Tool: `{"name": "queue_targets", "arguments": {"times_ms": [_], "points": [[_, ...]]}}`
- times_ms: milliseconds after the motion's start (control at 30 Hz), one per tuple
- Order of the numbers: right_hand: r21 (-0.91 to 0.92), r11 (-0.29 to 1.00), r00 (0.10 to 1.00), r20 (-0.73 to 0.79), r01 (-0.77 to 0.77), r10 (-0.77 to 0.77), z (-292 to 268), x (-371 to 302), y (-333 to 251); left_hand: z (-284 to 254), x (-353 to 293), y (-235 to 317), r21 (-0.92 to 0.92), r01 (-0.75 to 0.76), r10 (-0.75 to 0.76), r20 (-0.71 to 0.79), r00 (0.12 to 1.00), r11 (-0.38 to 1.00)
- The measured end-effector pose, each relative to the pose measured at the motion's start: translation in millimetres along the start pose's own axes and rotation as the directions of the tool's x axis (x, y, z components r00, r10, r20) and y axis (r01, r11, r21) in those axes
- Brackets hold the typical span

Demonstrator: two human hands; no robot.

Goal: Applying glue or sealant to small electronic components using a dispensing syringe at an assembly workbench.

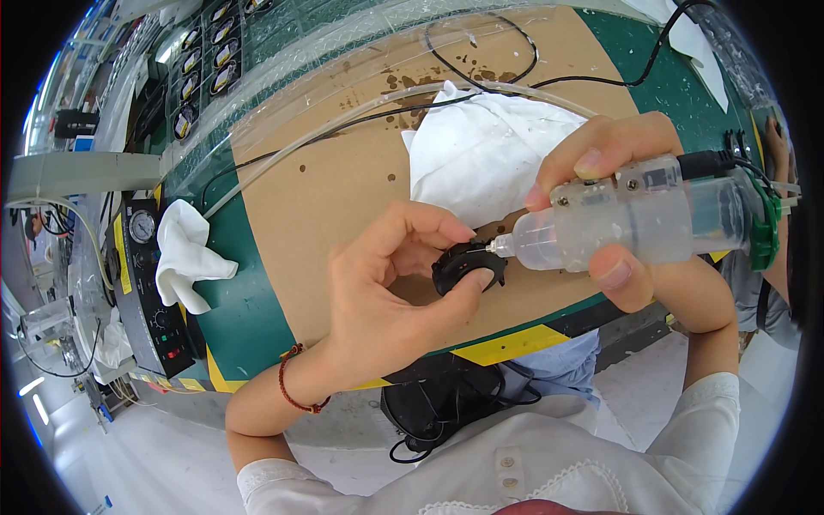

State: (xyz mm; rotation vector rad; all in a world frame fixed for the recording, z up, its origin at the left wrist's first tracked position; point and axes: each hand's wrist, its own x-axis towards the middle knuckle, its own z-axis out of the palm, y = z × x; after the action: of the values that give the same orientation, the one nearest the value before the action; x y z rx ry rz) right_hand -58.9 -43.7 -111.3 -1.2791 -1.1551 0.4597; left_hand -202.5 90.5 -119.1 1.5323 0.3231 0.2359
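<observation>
Between the thumb and fingers of my left hand (386, 292) is a small round black part (468, 268), held up over the brown cardboard sheet (318, 206). My right hand (631, 159) is wrapped round a clear dispensing syringe (614, 223) that lies nearly level. Its metal tip (496, 247) meets the upper right edge of the black part; whether it touches is too small to tell. A green cap (764, 225) closes the syringe's far right end. Behind both hands lies a crumpled white cloth (481, 146), partly hidden by my right hand.
At left stands a black control box (150, 283) with a round gauge, beside another white cloth (190, 256). A black cable (592, 79) and a pale tube (283, 154) cross the cardboard. Trays of round parts (206, 60) sit at the back left. Yellow-black tape (511, 345) marks the front edge.
</observation>
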Motion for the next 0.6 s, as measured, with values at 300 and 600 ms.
{"name": "queue_targets", "arguments": {"times_ms": [300, 600], "points": [[0.001, 1.0, 1.0, 0.003, -0.022, 0.022, 0.0, 0.7, -0.4, -0.8, 0.2, -1.4, 0.023, -0.033, 0.033, 0.007, 0.999, 0.999], [-0.005, 1.0, 0.999, 0.032, 0.029, -0.029, -1.2, 1.5, 2.6, -0.8, 0.9, 0.4, 0.024, -0.028, 0.028, 0.013, 1.0, 0.999]]}}
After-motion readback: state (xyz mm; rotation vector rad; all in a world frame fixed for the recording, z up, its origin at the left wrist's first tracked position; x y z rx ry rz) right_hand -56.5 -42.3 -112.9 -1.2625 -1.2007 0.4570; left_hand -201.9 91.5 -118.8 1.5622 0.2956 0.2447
